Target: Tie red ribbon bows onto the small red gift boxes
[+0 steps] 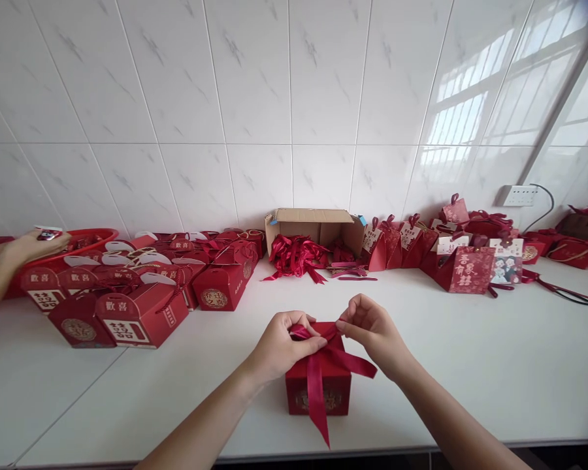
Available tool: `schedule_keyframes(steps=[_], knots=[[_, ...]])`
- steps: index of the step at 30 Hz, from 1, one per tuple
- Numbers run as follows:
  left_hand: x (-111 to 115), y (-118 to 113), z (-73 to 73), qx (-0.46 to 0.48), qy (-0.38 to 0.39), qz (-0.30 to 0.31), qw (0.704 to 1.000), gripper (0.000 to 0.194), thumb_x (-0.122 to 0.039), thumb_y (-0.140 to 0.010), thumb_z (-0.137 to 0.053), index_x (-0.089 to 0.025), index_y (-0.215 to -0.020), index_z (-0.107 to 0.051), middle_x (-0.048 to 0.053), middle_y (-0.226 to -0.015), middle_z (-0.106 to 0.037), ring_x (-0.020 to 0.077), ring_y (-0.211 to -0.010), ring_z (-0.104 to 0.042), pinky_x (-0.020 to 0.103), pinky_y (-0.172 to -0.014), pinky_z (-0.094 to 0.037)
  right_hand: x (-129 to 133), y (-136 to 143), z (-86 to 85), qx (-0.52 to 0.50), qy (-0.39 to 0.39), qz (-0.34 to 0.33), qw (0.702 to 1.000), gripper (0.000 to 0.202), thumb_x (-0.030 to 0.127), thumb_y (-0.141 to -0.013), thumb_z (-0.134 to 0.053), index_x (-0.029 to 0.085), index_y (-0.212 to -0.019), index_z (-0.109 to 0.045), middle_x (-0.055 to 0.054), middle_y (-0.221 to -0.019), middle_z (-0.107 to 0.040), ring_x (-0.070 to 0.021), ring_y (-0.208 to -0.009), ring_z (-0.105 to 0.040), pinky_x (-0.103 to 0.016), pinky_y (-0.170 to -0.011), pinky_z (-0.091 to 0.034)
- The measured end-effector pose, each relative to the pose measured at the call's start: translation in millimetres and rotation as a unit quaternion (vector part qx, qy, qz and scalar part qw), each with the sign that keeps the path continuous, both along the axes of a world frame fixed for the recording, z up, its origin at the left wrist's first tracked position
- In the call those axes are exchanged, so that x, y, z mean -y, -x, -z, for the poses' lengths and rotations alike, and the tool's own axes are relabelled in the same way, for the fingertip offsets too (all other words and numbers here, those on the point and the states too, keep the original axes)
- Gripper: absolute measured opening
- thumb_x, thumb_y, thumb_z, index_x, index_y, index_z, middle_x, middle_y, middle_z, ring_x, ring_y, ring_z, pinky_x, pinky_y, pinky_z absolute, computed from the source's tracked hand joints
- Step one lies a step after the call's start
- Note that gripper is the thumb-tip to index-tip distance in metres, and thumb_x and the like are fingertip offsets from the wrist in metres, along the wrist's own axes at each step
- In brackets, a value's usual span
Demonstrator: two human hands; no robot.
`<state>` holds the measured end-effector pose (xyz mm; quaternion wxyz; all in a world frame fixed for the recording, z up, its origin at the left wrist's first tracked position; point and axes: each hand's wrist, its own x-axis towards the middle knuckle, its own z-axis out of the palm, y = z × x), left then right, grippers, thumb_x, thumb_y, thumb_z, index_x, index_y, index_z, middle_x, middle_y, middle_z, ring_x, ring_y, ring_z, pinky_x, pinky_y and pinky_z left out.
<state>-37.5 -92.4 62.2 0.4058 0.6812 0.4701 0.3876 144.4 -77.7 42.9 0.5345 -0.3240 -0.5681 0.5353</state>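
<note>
A red gift box (343, 391) with a gold emblem on its front stands near the table's front edge. Over its top lies a dark red satin ribbon (316, 398), one tail hanging down the front and another reaching out to the right. My left hand (291, 343) pinches a loop of this ribbon at the box's upper left. On the other side, my right hand (370, 333) grips the ribbon between thumb and forefinger at the upper right. The knot area is partly hidden behind my left fingers.
Several red gift boxes (147, 313) crowd the left side. An open cardboard box (316, 215) with loose red ribbons (296, 256) is against the wall. Tagged red packages (473, 269) stand right. At far left, another person's hand (34, 247) holds a small packet over a red basin (95, 240).
</note>
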Motion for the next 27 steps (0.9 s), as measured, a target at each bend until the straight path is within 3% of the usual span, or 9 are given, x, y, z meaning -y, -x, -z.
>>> schedule_keyframes(steps=[9,16,24,27], knots=[[-0.4,2.4,3.8,0.015,-0.006,0.0,1.0,0.026,-0.035,-0.07,-0.068,-0.018,-0.06,-0.051,0.003,-0.076,-0.063,0.0238,-0.104,-0.055,0.032,-0.085,-0.042,3.9,-2.9,2.3,0.002,0.016,0.001,1.0,0.036,0.036,-0.068,-0.073,0.021,-0.072,-0.04,0.005,-0.065,-0.052,-0.0103,-0.061,-0.05,-0.025,-0.059,-0.04],[-2.8,8.9,-1.8,0.033,0.009,0.033,0.999,0.028,-0.037,-0.078,-0.06,-0.018,-0.061,-0.049,0.003,-0.076,-0.062,0.0217,-0.097,-0.056,0.032,-0.089,-0.038,0.6,-5.2,-1.1,0.056,-0.025,-0.018,0.998,0.027,0.038,-0.075,-0.067,0.019,-0.076,-0.048,0.004,-0.066,-0.052,-0.01,-0.061,-0.051,-0.025,-0.059,-0.042],[-2.0,8.2,-1.7,0.048,0.031,0.057,0.997,0.03,-0.033,-0.075,-0.063,-0.018,-0.063,-0.04,0.004,-0.086,-0.062,0.0173,-0.082,-0.057,0.029,-0.073,-0.043,5.0,-11.5,-6.6,0.1,-0.088,-0.084,0.988,0.017,0.033,-0.082,-0.06,0.018,-0.09,-0.055,-0.004,-0.083,-0.06,-0.0149,-0.078,-0.057,-0.03,-0.071,-0.047],[-1.3,7.7,-2.1,0.044,0.029,0.061,0.997,0.032,-0.033,-0.075,-0.063,-0.018,-0.063,-0.038,0.003,-0.082,-0.061,0.0157,-0.078,-0.055,0.027,-0.07,-0.042,6.2,-11.7,-3.8,0.111,-0.113,-0.08,0.984,0.014,0.029,-0.083,-0.058,0.019,-0.092,-0.055,-0.004,-0.085,-0.06,-0.0149,-0.079,-0.057,-0.03,-0.072,-0.048]])
